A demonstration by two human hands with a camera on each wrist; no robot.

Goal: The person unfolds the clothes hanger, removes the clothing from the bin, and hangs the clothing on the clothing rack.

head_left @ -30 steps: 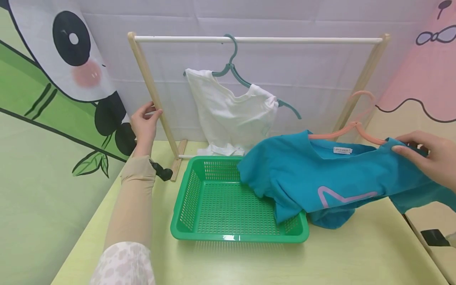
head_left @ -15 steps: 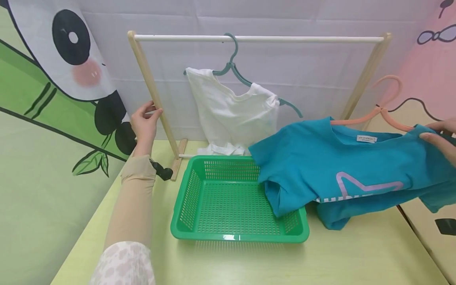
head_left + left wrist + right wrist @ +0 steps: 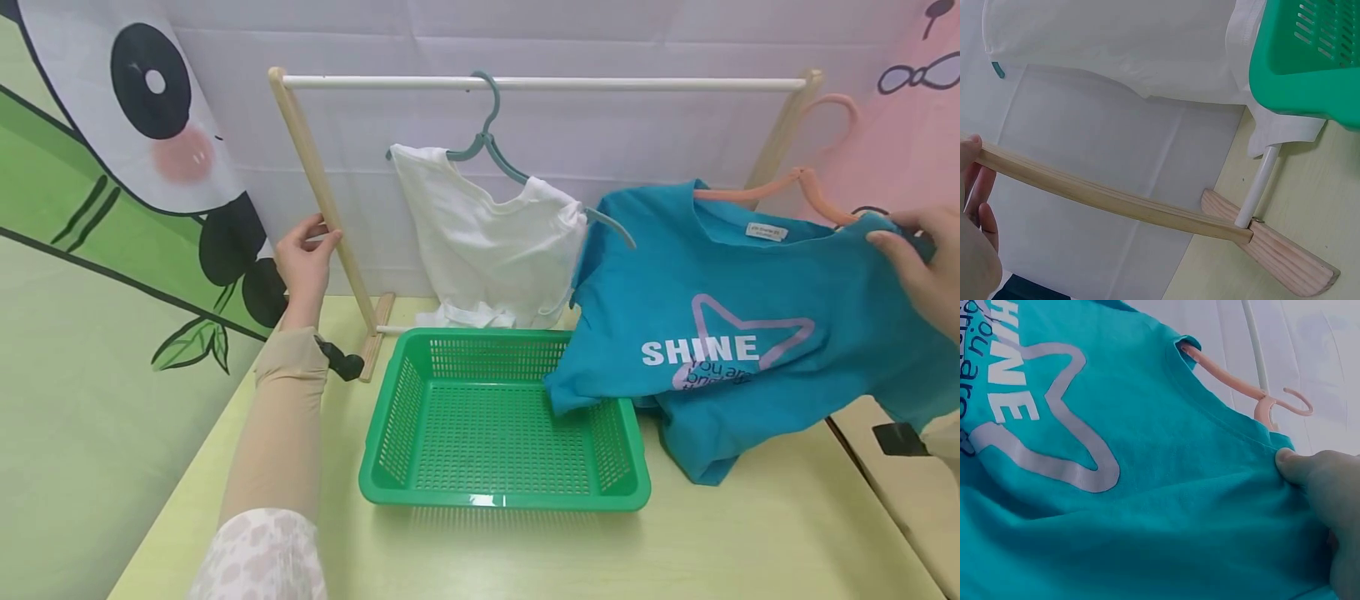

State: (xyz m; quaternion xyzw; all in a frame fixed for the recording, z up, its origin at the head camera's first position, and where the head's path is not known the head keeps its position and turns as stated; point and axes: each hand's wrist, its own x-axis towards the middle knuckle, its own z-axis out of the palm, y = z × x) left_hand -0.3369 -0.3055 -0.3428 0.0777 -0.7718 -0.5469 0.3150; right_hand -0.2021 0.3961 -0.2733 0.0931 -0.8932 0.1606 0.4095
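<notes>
At the left, my left hand (image 3: 303, 258) pinches the wooden post (image 3: 318, 179) of a clothes rack between thumb and fingers. My right hand (image 3: 930, 262) grips the shoulder of a blue T-shirt (image 3: 772, 283) printed with a star and "SHINE". A salmon-pink hanger (image 3: 806, 183) sits inside its neckline, its hook above the shirt near the right post. The right wrist view shows the thumb (image 3: 1294, 465) pressing the shirt's shoulder beside the hanger (image 3: 1229, 378). The shirt's lower left sleeve hangs over the basket's right rim.
A white shirt (image 3: 498, 233) hangs tilted on a green hanger (image 3: 489, 117) from the white rail (image 3: 637, 84). In front stands a green plastic basket (image 3: 495, 500) on the pale table (image 3: 525, 558). The rack's wooden foot (image 3: 1291, 265) rests on the table.
My right hand has first moved right, then up, lifting the blue T-shirt and its hanger. More of the shirt's print shows. The left hand stays on the post.
</notes>
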